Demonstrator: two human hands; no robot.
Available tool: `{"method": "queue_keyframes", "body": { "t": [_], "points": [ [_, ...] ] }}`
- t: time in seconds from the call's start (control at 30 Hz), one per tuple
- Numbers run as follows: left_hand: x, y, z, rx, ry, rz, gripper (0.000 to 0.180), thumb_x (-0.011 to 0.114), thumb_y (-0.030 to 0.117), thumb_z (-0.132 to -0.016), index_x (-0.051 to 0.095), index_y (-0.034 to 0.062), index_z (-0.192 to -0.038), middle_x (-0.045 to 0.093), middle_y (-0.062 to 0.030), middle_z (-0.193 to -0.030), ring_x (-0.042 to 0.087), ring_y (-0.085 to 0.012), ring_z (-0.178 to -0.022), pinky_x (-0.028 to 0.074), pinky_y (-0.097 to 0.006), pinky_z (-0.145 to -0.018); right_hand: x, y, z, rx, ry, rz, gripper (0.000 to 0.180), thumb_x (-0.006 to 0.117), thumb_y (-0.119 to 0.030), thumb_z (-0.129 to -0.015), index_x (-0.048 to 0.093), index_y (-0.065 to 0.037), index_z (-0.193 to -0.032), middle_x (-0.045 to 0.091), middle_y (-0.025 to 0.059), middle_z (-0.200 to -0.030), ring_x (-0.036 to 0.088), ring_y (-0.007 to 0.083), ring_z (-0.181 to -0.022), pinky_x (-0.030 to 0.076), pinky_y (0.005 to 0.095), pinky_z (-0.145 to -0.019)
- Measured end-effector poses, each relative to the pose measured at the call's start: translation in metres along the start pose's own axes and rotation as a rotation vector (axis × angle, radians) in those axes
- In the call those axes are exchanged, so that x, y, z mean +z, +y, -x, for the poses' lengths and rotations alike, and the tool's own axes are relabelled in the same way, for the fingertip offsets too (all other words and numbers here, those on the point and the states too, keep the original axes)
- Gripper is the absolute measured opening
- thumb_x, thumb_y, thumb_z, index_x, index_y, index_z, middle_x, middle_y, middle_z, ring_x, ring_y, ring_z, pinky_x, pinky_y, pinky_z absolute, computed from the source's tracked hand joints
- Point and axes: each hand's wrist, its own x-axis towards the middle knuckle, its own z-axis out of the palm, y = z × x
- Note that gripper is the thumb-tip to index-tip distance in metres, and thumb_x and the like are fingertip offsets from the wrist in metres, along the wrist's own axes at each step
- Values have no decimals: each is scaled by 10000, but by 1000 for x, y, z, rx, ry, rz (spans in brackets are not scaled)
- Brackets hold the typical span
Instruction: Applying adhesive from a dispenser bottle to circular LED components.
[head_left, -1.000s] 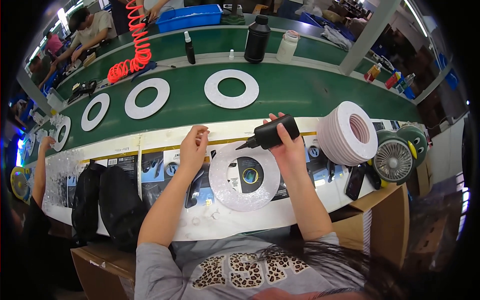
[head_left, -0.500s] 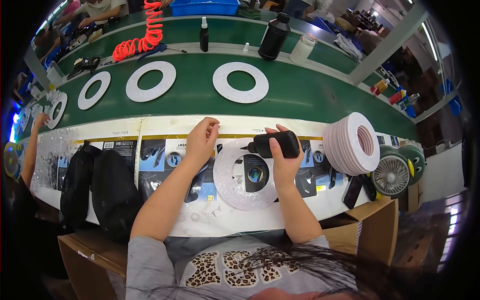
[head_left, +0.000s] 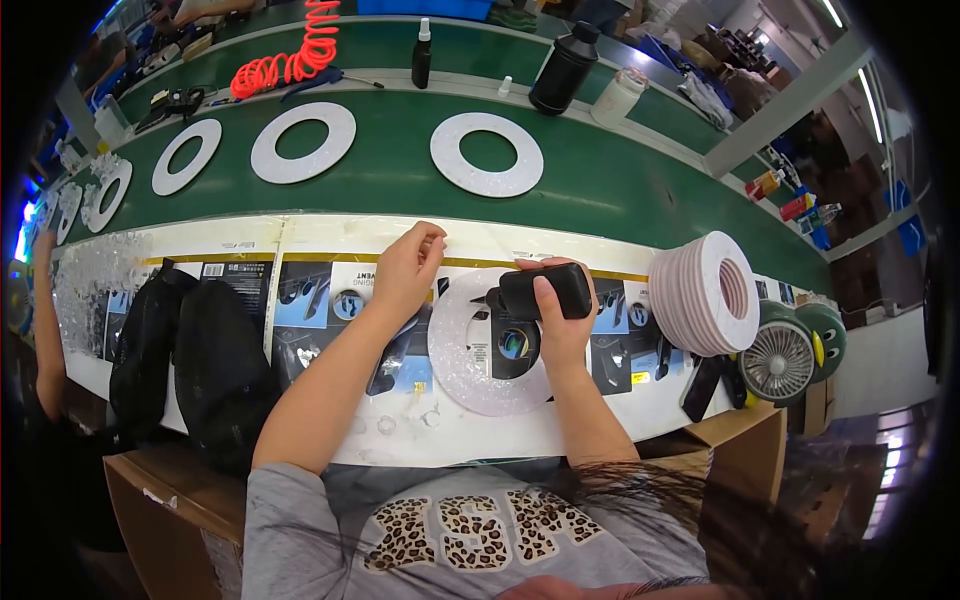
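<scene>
My right hand (head_left: 570, 338) grips a black squeeze bottle (head_left: 545, 293), tipped on its side with its thin nozzle pointing left. The nozzle is over the upper left part of a flat white ring (head_left: 457, 368), lying on the white worktop in front of me. Left of that ring is my left hand (head_left: 408, 268), its fingers curled in and nothing visible in them. Through the ring's hole shows a printed dark sheet. Whether the nozzle touches the ring, I cannot tell. A stack of similar rings (head_left: 690, 295) stands to the right of my right hand.
Several white rings (head_left: 487, 155) lie on the green belt (head_left: 380, 190) beyond the worktop. Black cloth sleeves (head_left: 222, 370) rest at left, near a co-worker's arm (head_left: 47, 330). A small fan (head_left: 778, 358) and dark phone (head_left: 702, 388) sit right. Bottles (head_left: 565, 70) stand along the back ledge.
The whole view has shifted slightly. My hands, the bottle and the ring keep nearly the same places relative to each other. The co-worker's hand at far left has moved left, away from a belt ring.
</scene>
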Motion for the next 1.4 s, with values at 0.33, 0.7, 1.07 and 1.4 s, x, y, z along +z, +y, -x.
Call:
{"method": "queue_keyframes", "body": {
  "t": [0.33,0.7,1.07,1.4],
  "points": [
    [-1,0,0,8,-7,-12,141,553,156,-900,577,27,-953,655,-97,-822,623,-213,-672,490,-307,-600,4,-6,0,54,-27,85,300,604,-74,-864,505,-2,-1138,672,147,-992,626,166,-890,506,277,-811],
    [-1,1,0,15,-6,-29,150,557,166,-898,577,26,-946,652,-103,-818,622,-220,-672,490,-313,-604,5,-3,0,23,-47,84,302,637,-112,-862,527,-3,-1120,669,131,-1009,616,153,-905,487,261,-820],
    [-1,2,0,-10,-19,-38,154,557,171,-899,582,28,-949,655,-110,-813,636,-224,-689,499,-312,-618,4,-1,0,-1,-52,113,314,636,-150,-869,514,0,-1117,667,149,-1012,618,167,-900,496,268,-816],
    [1,0,0,2,-15,-19,149,551,167,-901,579,31,-956,663,-101,-805,646,-223,-698,506,-309,-627,4,-5,0,23,-50,71,267,642,-106,-866,554,-11,-1099,671,92,-1007,589,131,-929,445,262,-865]
  ]
}}
